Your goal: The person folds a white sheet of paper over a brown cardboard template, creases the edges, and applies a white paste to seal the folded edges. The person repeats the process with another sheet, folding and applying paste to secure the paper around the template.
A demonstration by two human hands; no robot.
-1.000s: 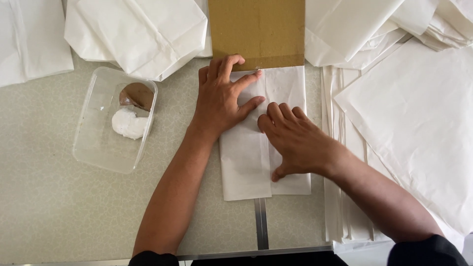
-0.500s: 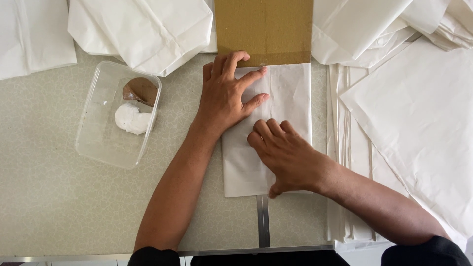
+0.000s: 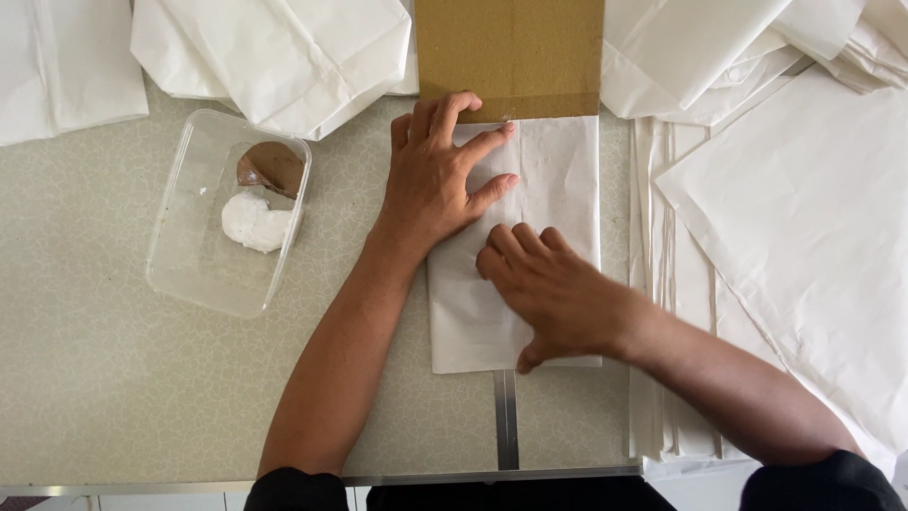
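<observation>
Left hand (image 3: 437, 180) lay flat and open on the folded white paper (image 3: 558, 180); my right hand (image 3: 553, 293), fingers curled, pressed it at five o'clock, plastic tub (image 3: 189, 274) at nine

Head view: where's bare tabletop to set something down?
Bare patches: the speckled grey-green tabletop below the clear plastic tub, left of the left hand's forearm; a strip between the forearms at the near edge. Crowded: white paper sheets on the right, folded white paper along the top.
</observation>
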